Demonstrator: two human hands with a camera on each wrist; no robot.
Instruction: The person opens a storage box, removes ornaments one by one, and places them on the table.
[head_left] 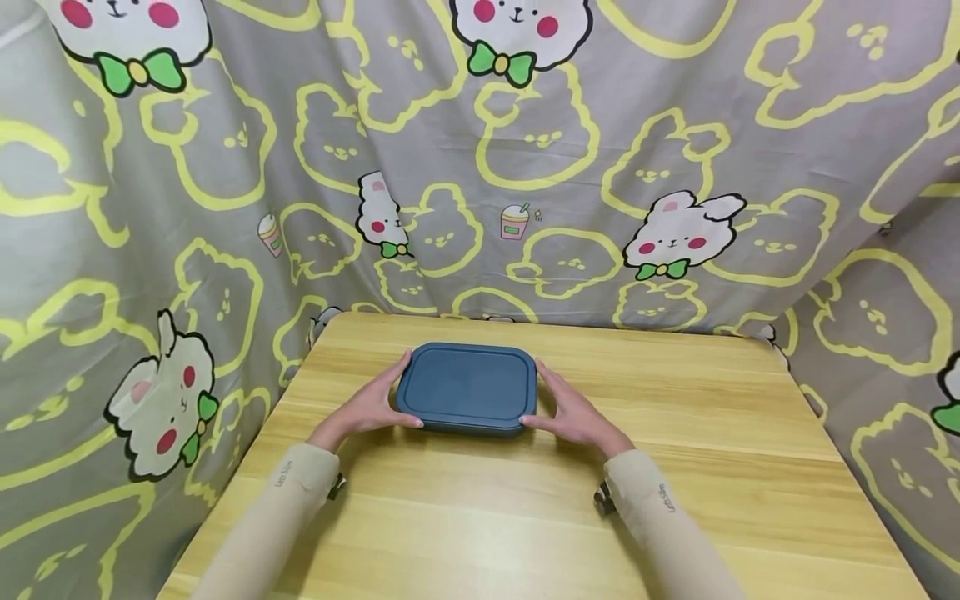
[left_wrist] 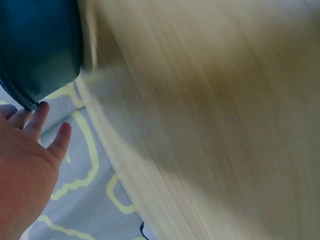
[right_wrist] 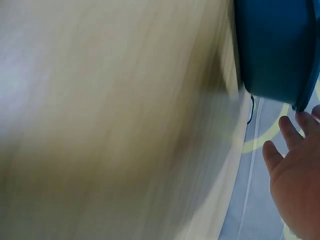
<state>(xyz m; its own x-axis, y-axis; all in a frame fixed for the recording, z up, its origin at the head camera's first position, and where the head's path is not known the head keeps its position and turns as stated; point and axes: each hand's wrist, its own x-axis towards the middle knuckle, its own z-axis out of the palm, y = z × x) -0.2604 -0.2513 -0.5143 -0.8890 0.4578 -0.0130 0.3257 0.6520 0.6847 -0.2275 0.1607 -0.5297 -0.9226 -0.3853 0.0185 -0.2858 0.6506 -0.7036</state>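
Blue container [head_left: 468, 383]: rectangular with rounded corners; sits upright between the two hands, lid side up, long sides running left to right as seen by the person.
Lid [head_left: 468, 379]: flat, same blue, on top of the container; a raised line follows its outline.
Left hand [head_left: 372, 407]: grips the left end of the container; thumb at the near left corner, fingers reaching along the left side toward the far corner.
Right hand [head_left: 573, 410]: grips the right end of the container in mirrored fashion; thumb at the near right corner, fingers along the right side.
Fingertip contact: the wrist views show some fingers of each hand at the container's rim and others standing clear of its wall.
Counter [head_left: 480, 517]: wood-grain surface below and around the container; contact with the container's base cannot be confirmed.
Left sleeve [head_left: 258, 521]: pale, small dark lettering; nearer the person than the container, to its left.
Right sleeve [head_left: 667, 521]: matching; nearer the person than the container, to its right.
Patterned fabric [head_left: 442, 304]: grey with yellow outlines and white rabbit figures; hangs beyond the container and to both sides.
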